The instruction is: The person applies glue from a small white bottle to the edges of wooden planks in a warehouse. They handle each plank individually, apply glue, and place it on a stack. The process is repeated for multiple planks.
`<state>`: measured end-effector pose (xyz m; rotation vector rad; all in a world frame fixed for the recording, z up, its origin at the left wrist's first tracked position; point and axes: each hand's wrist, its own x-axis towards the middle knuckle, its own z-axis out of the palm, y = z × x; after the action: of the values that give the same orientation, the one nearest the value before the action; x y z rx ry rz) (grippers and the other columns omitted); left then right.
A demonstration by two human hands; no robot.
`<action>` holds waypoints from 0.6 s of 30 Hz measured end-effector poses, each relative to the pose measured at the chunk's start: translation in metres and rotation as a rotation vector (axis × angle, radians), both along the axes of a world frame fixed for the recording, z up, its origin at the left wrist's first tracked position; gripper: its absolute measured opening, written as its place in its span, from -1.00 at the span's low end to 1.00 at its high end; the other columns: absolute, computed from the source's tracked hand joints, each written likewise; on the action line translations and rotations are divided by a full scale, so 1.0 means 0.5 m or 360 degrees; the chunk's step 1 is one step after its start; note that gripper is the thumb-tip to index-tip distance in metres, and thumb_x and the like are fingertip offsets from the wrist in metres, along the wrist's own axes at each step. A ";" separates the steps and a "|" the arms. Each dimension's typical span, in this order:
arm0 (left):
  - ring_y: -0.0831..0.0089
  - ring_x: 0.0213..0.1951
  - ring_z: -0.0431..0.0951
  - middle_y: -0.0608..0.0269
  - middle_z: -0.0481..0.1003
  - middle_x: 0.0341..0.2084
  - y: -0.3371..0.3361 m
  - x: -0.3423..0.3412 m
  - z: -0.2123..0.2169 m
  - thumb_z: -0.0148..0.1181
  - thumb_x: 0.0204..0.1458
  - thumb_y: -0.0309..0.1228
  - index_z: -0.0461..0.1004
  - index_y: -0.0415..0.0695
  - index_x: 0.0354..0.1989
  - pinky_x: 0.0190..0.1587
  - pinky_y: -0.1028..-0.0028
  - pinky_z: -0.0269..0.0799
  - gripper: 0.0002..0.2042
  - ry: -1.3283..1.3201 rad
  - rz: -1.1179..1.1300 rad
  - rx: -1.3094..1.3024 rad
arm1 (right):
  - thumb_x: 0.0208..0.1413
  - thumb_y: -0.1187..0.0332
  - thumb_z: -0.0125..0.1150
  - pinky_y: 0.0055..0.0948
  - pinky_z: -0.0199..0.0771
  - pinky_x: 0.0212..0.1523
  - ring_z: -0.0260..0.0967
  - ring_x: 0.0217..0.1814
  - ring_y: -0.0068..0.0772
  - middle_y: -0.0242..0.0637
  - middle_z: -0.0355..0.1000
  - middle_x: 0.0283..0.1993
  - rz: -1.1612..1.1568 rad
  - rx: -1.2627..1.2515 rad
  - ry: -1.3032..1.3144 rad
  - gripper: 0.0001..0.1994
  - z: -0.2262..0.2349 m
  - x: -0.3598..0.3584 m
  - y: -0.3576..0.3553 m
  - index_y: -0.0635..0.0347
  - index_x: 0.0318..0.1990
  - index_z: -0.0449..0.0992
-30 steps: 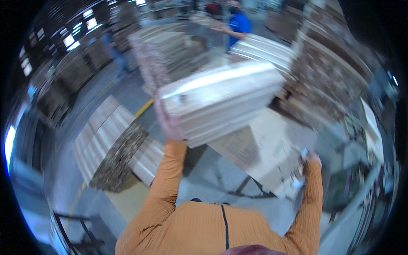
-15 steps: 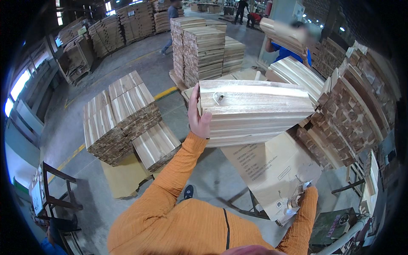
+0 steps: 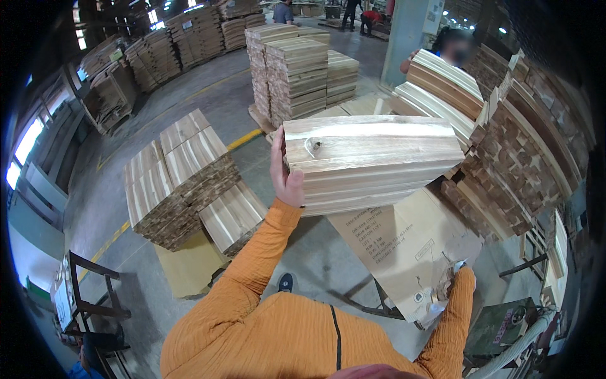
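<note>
A stack of pale wooden boards (image 3: 372,164) lies across the middle of the view, with a dark knot on its upper face. My left hand (image 3: 288,177) is closed on the left end of this stack, thumb on the near side and fingers around the end. Below the boards is a brown printed cardboard sheet (image 3: 394,252). At the sheet's right edge is my right hand (image 3: 461,265), beside torn cardboard and a small whitish thing. Its fingers are mostly hidden, so their grip cannot be made out.
Board stacks stand on cardboard at left (image 3: 180,177) and in tall piles behind (image 3: 293,76). More boards (image 3: 517,151) rise at right, where a co-worker's hand (image 3: 410,60) touches a bundle (image 3: 445,82). A grey hose (image 3: 514,350) and green machine (image 3: 502,325) sit lower right.
The co-worker's bundle has come down onto the boards at the back right. The boards at my left hand appear slightly farther left. My right hand stays by the cardboard's edge.
</note>
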<state>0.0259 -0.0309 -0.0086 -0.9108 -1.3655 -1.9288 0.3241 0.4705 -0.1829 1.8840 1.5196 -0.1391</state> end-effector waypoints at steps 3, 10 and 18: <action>0.26 0.17 0.18 -0.05 0.18 0.13 0.005 0.003 -0.003 -0.02 -0.03 0.18 0.00 -0.41 0.23 0.21 0.36 0.03 -0.11 0.0016 -0.0005 0.0009 | 0.00 0.23 0.21 0.16 0.22 0.04 0.31 0.10 -0.12 -0.31 0.40 0.05 -0.0007 0.0130 0.0131 -0.50 0.029 -0.019 -0.038 -0.03 0.15 0.32; 0.27 0.15 0.21 -0.03 0.21 0.11 0.004 0.004 0.003 0.00 -0.02 0.14 0.00 -0.40 0.23 0.19 0.37 0.06 -0.14 0.0006 -0.0010 0.0021 | -0.03 0.20 0.25 0.14 0.17 0.08 0.20 0.20 -0.18 -0.36 0.32 0.13 0.0467 0.0225 0.0206 -0.44 0.063 0.008 -0.086 -0.07 0.18 0.28; 0.24 0.13 0.24 -0.04 0.24 0.09 0.024 0.012 0.007 0.02 -0.03 0.12 0.02 -0.39 0.22 0.18 0.35 0.08 -0.15 0.0002 0.0065 -0.0019 | -0.02 0.12 0.21 0.12 0.05 0.14 0.05 0.30 -0.25 -0.40 0.25 0.20 0.0580 0.0279 0.0332 -0.45 0.054 0.012 -0.088 -0.10 0.17 0.28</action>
<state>0.0319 -0.0189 -0.0052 -0.8825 -1.3859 -1.8911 0.3300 0.4264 -0.1557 1.7293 2.0501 -0.0359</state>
